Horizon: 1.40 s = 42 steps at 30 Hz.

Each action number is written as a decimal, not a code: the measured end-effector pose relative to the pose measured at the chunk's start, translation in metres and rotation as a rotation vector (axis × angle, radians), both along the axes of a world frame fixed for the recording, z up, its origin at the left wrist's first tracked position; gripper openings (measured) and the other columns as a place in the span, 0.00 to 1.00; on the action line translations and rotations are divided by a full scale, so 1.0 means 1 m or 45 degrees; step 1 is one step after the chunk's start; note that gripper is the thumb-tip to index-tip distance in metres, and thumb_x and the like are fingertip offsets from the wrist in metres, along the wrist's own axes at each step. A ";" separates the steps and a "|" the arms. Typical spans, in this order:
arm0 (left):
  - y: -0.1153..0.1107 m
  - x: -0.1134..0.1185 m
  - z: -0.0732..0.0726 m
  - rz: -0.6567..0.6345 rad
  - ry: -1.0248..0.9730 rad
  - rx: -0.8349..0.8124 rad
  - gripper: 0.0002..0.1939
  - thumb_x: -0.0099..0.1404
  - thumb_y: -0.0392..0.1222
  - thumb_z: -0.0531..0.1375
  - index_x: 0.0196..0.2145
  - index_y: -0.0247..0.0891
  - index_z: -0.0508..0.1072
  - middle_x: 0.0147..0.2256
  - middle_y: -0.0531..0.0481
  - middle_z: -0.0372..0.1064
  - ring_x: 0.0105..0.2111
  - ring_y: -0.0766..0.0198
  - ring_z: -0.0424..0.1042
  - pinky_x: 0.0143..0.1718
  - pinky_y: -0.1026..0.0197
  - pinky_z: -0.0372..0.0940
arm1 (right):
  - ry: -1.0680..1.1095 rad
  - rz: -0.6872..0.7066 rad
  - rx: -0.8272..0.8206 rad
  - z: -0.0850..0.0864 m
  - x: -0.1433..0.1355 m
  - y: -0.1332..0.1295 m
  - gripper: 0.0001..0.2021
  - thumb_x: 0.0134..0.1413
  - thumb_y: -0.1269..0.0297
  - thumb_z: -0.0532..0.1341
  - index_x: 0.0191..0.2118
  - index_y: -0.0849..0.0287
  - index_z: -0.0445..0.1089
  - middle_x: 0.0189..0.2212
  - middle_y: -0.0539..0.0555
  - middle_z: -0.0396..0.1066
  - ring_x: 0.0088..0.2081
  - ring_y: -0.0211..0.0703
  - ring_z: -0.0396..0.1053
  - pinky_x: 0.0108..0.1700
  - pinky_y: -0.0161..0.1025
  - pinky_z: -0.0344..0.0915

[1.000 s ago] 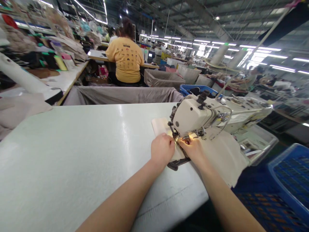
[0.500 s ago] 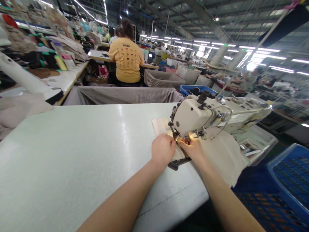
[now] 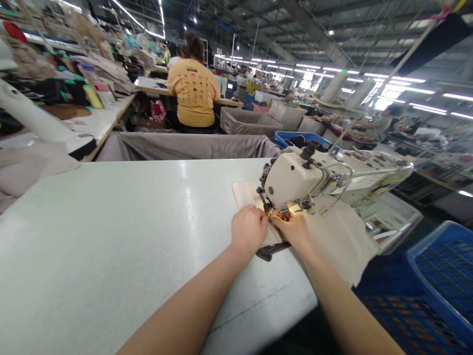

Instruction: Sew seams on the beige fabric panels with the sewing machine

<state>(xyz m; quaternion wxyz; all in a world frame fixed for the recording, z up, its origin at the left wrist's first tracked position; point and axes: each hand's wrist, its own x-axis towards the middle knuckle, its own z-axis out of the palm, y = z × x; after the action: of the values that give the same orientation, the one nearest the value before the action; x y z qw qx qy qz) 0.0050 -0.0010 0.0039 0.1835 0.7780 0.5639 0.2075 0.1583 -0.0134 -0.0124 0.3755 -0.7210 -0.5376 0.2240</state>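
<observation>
A cream sewing machine (image 3: 291, 177) stands at the right of the pale worktable (image 3: 121, 246), its small lamp glowing by the needle. Under its presser foot lies a piece of cream fabric (image 3: 244, 193), which spreads out on the right beneath the machine arm. My left hand (image 3: 249, 228) is closed on the fabric just left of the needle, knuckles up. Opposite it, my right hand (image 3: 293, 229) pinches the fabric's edge close to the presser foot. The fingertips of both hands nearly meet, and the needle point is hidden behind them.
Blue plastic crates (image 3: 439, 276) stand low at the right. Behind the table hangs a grey cloth-lined bin (image 3: 192, 146), with a person in a yellow shirt (image 3: 194, 91) seated beyond. Another machine (image 3: 40, 116) and beige cloth (image 3: 33, 165) are at the left.
Both hands keep their hold beside the needle, with hardly any shift. The camera view has turned very slightly.
</observation>
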 end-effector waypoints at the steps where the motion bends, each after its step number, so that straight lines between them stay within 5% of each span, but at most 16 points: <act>1: 0.000 0.000 0.000 -0.001 0.001 0.001 0.15 0.69 0.37 0.54 0.33 0.41 0.81 0.36 0.47 0.74 0.39 0.59 0.74 0.41 0.61 0.66 | 0.000 -0.003 0.000 0.000 0.000 0.000 0.12 0.42 0.52 0.63 0.24 0.57 0.71 0.17 0.49 0.68 0.23 0.43 0.65 0.24 0.37 0.56; 42: 0.001 0.001 -0.001 -0.006 0.027 0.009 0.14 0.69 0.38 0.54 0.32 0.40 0.81 0.36 0.47 0.74 0.39 0.59 0.74 0.39 0.60 0.65 | -0.016 0.018 0.031 0.000 -0.002 0.001 0.14 0.41 0.52 0.61 0.17 0.53 0.62 0.15 0.47 0.62 0.21 0.41 0.60 0.22 0.37 0.51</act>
<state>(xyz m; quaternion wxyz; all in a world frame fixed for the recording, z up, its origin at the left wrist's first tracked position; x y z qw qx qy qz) 0.0058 0.0004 0.0027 0.1753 0.7821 0.5633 0.2006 0.1561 -0.0122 -0.0129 0.3793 -0.7139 -0.5477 0.2156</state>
